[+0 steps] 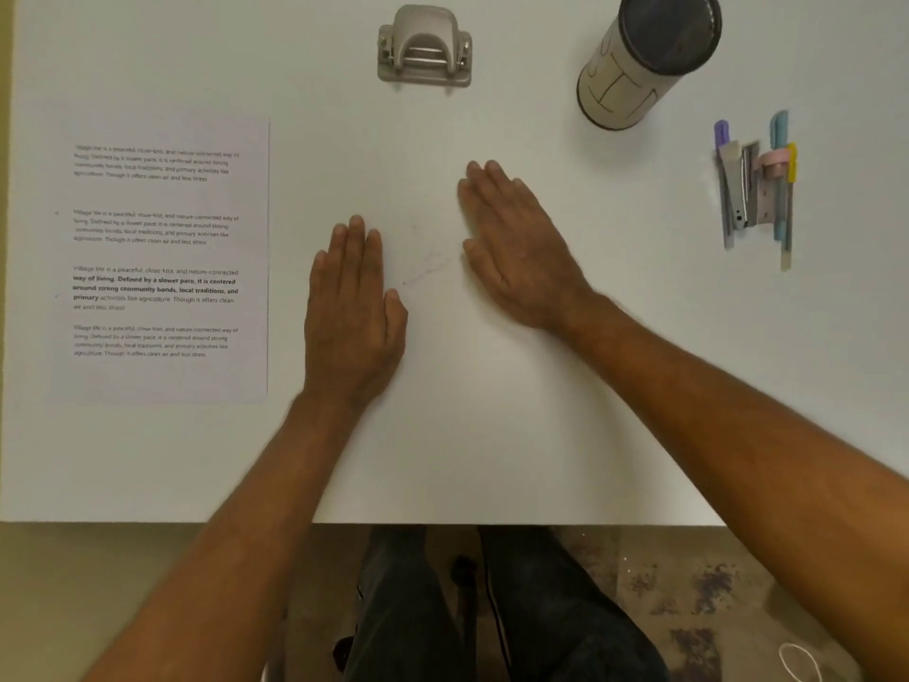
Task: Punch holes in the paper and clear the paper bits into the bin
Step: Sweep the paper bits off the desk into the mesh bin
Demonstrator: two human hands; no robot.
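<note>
White table (492,435) – bin (644,61) top cropped, paper (162,258) text blurred.

The paper (160,258) is showing four printed paragraphs, each beginning "Village life is a peaceful, close-knit, and nature-connected way of living."

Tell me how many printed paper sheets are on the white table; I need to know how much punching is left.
1. A single white printed paper sheet lies flat at the table's left side, beside the left hand. More sheets could lie stacked beneath it; the view cannot tell.
</note>
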